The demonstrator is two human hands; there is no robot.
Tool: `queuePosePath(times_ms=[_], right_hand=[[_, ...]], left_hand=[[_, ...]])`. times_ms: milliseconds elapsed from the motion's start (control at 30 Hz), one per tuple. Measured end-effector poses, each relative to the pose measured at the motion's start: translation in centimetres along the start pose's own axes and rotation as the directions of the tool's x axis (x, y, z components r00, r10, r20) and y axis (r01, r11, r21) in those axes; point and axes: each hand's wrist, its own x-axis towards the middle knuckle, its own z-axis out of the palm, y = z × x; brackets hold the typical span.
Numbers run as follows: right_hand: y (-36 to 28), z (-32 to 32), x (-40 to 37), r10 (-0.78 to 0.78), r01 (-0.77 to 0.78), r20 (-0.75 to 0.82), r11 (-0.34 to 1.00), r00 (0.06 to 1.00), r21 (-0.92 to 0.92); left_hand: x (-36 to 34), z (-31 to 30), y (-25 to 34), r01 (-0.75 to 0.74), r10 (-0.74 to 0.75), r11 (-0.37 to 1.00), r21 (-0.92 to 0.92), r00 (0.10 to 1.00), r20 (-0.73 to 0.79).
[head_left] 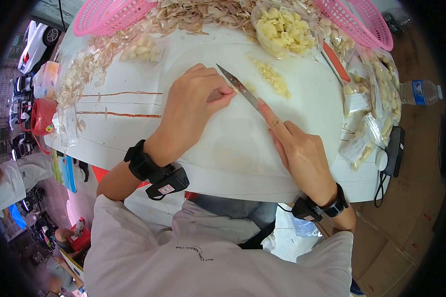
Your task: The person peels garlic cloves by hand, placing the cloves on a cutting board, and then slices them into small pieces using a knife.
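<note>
My right hand point(300, 148) grips a knife point(235, 83), its index finger stretched along the blade. The blade points up and left over a pale cutting board point(233, 148). Close to the blade's left side, my left hand point(195, 101) is closed, thumb and fingers pinching a small piece of garlic, mostly hidden by the fingertips. A strip of chopped garlic point(272, 78) lies on the board to the right of the knife. Behind it, a clear plastic tub point(265, 43) holds many garlic slices point(285, 29).
Pink baskets point(116, 17) stand at the far edge, with garlic skins point(203, 15) heaped between them. Peeled cloves point(142, 52) sit in a clear container at left. A red-handled tool point(336, 62), bagged garlic point(359, 148) and a bottle point(421, 92) are at right. People are at far left.
</note>
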Motion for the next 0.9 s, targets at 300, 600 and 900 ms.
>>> queuePosePath(times_ms=[300, 600, 900], right_hand=[[-0.08, -0.08, 0.0, -0.001, 0.001, -0.002, 1.0, 1.0, -0.005], [0.03, -0.01, 0.02, -0.015, 0.016, -0.035, 1.0, 0.999, 0.024], [-0.03, 0.05, 0.06, -0.021, 0.022, -0.042, 0.999, 0.999, 0.028]], left_hand=[[0.0, 0.02, 0.01, -0.002, 0.002, 1.0, -0.009, 1.0, 0.003], [0.08, -0.08, 0.12, 0.024, -0.024, 0.999, -0.023, 1.0, 0.017], [0.06, 0.0, 0.09, 0.034, -0.033, 0.999, -0.035, 0.999, 0.023]])
